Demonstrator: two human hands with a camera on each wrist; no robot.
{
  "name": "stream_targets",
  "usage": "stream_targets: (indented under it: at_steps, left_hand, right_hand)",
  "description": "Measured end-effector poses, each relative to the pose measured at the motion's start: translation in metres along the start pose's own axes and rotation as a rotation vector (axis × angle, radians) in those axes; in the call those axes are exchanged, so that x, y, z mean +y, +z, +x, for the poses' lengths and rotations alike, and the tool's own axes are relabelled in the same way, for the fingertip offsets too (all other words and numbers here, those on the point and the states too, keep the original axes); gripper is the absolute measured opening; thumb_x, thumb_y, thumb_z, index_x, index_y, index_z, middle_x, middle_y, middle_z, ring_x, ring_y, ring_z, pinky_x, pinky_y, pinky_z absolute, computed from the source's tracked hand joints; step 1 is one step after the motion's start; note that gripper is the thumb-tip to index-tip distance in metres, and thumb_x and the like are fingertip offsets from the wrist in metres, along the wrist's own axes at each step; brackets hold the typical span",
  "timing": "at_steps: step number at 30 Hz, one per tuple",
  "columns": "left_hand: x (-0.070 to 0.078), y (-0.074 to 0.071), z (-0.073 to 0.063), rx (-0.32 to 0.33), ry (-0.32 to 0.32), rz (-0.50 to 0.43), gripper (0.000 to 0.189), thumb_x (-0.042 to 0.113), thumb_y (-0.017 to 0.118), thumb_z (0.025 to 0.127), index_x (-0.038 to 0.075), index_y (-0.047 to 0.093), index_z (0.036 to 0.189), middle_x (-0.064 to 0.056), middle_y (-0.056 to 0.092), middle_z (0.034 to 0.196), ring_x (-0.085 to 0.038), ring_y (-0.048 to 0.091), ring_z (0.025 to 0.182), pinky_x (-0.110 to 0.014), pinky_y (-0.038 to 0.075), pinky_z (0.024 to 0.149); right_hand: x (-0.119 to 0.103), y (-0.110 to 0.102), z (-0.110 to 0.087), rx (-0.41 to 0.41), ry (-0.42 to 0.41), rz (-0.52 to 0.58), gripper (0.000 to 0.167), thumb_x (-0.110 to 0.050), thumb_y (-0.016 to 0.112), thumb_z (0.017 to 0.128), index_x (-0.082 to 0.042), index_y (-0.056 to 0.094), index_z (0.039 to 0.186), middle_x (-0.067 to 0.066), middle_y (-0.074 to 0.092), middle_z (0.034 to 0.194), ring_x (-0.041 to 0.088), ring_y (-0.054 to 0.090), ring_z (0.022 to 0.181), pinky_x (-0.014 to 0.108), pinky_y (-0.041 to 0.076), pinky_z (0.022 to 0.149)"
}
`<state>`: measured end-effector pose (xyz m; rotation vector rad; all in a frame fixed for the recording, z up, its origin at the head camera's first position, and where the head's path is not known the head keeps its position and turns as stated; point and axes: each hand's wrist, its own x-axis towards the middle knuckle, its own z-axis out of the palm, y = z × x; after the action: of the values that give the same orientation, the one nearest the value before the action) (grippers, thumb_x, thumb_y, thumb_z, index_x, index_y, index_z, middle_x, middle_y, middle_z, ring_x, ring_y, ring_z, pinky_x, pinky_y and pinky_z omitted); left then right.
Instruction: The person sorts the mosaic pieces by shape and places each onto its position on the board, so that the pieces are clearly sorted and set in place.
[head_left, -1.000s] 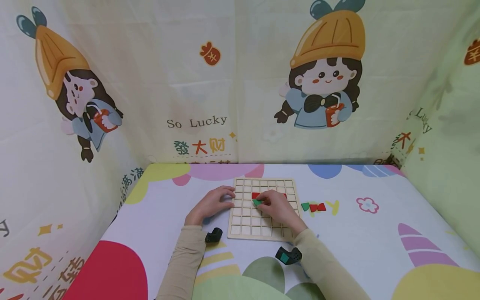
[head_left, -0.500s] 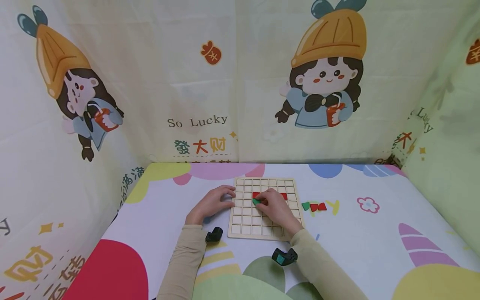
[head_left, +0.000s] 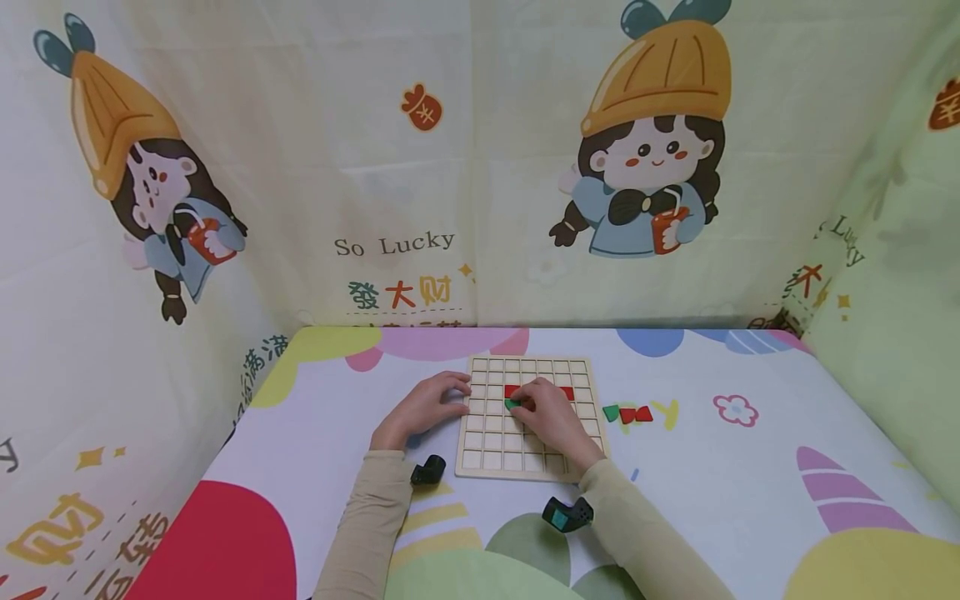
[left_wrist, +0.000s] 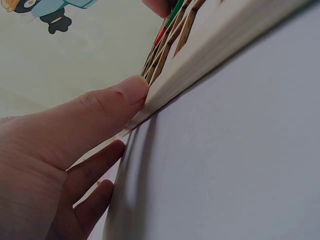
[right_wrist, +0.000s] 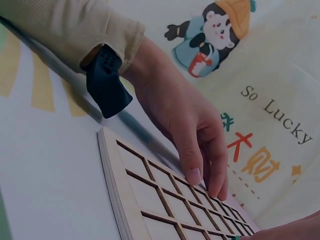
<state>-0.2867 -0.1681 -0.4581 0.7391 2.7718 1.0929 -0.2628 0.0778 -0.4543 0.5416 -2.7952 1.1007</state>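
A square wooden grid board [head_left: 480, 446] lies on the table. My left hand [head_left: 427, 404] rests at its left edge; in the left wrist view the thumb [left_wrist: 120, 97] touches the rim and the other fingers are loosely bent. Over the board's middle, my right hand [head_left: 553, 417] pinches a small green piece [head_left: 512, 404] between thumb and fingertips, low at a cell below a red piece [head_left: 512, 391]. More red [head_left: 567, 392] shows in the same row, partly behind the hand. The right wrist view catches the left hand [right_wrist: 185, 135] and a sliver of green [right_wrist: 236, 238].
Right of the board lie a loose green piece [head_left: 611, 413] and two loose red pieces [head_left: 627, 415]. The tabletop [head_left: 705, 492] has a printed cover. Printed cloth [head_left: 517, 167] hangs behind and at both sides. Each wrist carries a black camera [head_left: 567, 514].
The right hand has shifted slightly left and up with its wrist, and the green piece sits a little lower at its cell. The left hand and board have stayed put.
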Motion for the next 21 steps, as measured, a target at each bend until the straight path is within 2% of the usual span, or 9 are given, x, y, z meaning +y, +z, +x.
stream_targets:
  at_steps: [10,21]
  left_hand:
    - [0.0005,0.0008,-0.0004,0.012,0.046,0.016,0.023,0.016,0.074,0.088,0.006,0.068,0.108,-0.009,0.057,0.136,-0.027,0.048,0.130,-0.042,0.037,0.111]
    - [0.0003,0.0012,-0.0002,0.012,0.039,0.009,0.023,0.015,0.074,0.088,0.006,0.068,0.108,-0.009,0.056,0.136,-0.028,0.047,0.131,-0.043,0.036,0.111]
  right_hand:
    - [0.0003,-0.0002,-0.0010,0.012,-0.003,0.004,0.013,-0.010,0.075,0.086,-0.005,0.074,0.097,0.002,0.060,0.089,0.014,0.054,0.076,0.027,0.051,0.068]
    - [0.0013,0.0012,-0.0016,0.029,0.002,-0.004,0.012,-0.011,0.075,0.086,-0.005,0.073,0.097,0.001,0.058,0.086,0.014,0.052,0.076,0.027,0.050,0.066]
